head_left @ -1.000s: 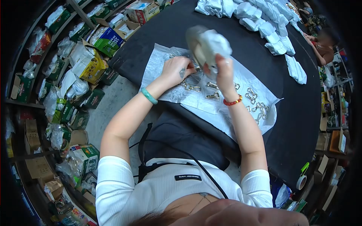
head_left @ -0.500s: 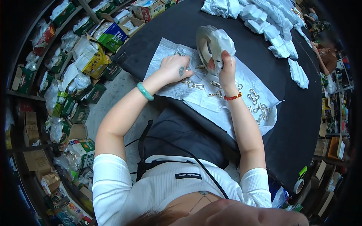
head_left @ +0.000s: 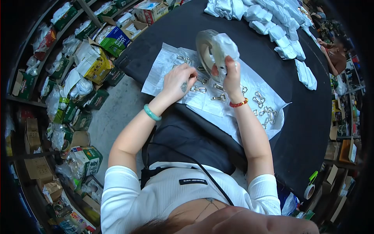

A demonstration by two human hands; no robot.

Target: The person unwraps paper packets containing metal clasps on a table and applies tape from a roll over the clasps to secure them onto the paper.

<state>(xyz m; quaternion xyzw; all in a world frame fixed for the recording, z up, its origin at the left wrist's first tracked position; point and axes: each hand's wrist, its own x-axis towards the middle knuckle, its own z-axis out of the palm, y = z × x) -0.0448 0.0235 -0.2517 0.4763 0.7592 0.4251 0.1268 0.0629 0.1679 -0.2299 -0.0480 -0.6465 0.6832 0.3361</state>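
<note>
In the head view my right hand [head_left: 232, 78] is closed around a large roll of clear tape [head_left: 203, 46] and a white wrapped packet [head_left: 226, 46], both raised over a white plastic sheet [head_left: 222, 108]. My left hand [head_left: 178, 81] is low over the left part of this sheet, its fingers curled together; whatever is in them is hidden. Gold-coloured metal snap hooks [head_left: 218, 97] lie scattered on the sheet. A few more hooks [head_left: 183, 59] lie just beyond my left hand, and a cluster [head_left: 269, 113] sits right of my right wrist.
Several white wrapped packets [head_left: 270, 25] are heaped at the far side of the black table [head_left: 300, 128]. A small tape roll with a green piece [head_left: 309, 191] is at the near right edge. Shelves of boxes [head_left: 97, 66] stand left. Another person [head_left: 337, 56] is at far right.
My left hand has drawn back slightly toward my body, uncovering hooks beyond it. My right hand, with the tape roll and packet, has shifted a little left and nearer to me.
</note>
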